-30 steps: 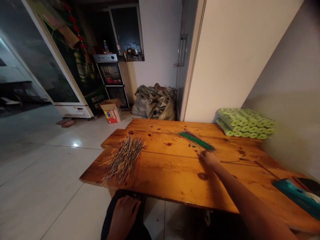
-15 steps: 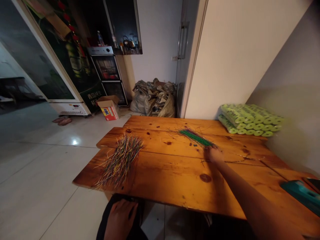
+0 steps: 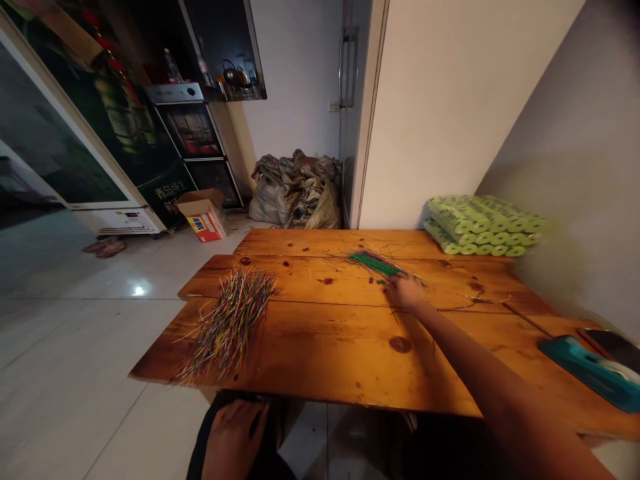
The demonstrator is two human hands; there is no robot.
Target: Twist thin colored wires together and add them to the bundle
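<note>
My right hand (image 3: 406,291) reaches over the wooden table (image 3: 325,347) to the near right end of a bundle of thin green wires (image 3: 371,263). Its fingers are bent together at the bundle's edge; what lies between them is too small to make out. A small dark chip (image 3: 381,282) lies beside the fingertips. On my knee, below the table's front edge, rests my left hand (image 3: 234,437), fingers loosely apart and holding nothing. A larger heap of thin multicoloured wires (image 3: 230,323) covers the left part of the table.
Green-wrapped rolls (image 3: 483,227) are stacked at the table's back right. A teal tape dispenser (image 3: 590,370) stands at the right, beside a dark object (image 3: 613,347). Beyond the table are full sacks (image 3: 300,190) and an open cardboard box (image 3: 204,217) on the floor.
The view has turned slightly right, bringing more of the tape dispenser into sight. My right hand stays at the end of the green bundle, its fingers shifted slightly. My left hand stays on the knee.
</note>
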